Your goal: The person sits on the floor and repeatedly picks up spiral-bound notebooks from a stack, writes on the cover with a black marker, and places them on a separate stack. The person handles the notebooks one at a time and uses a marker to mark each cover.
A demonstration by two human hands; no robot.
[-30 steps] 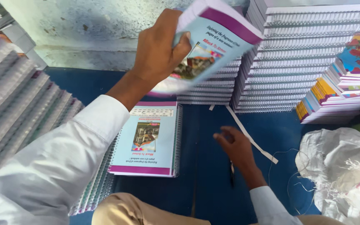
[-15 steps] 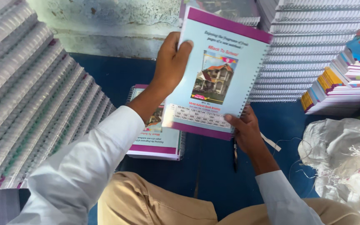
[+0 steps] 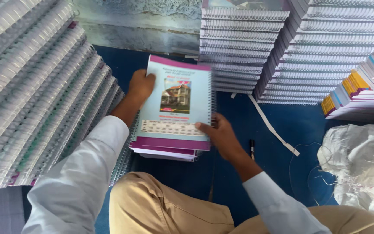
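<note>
Now lowered from chest height a moment ago, the spiral-bound notebook with a pale blue cover, purple borders and a house picture (image 3: 175, 104), almost flat over the short pile of matching purple-edged notebooks (image 3: 163, 152) on the blue floor covering (image 3: 282, 130). Judged from that drop: nearly set down, slightly askew to the pile beneath. Left hand (image 3: 141, 86) curled around the book's left edge near the top, thumb on the cover, arm in a white sleeve (image 3: 74, 186) stretched forward and down. Right hand (image 3: 221, 136) clasping the lower right corner beside the wire coil, thumb on the cover, fingers tucked under, wrist bent inward. Both hands closed on the same book, neither free. Just right of the right wrist, a dark pen (image 3: 252, 148) on the floor, and beyond it a loose white strap (image 3: 273, 128). To the left, a slanting bank of spiral-bound books (image 3: 35, 95); ahead and to the right, tall stacks with wire coils facing out (image 3: 317, 52), then a stack of colourful-edged books (image 3: 364, 93). At lower right, a crumpled white woven sack (image 3: 360, 160). Below, tan trousers (image 3: 161, 208), knees apart.
</note>
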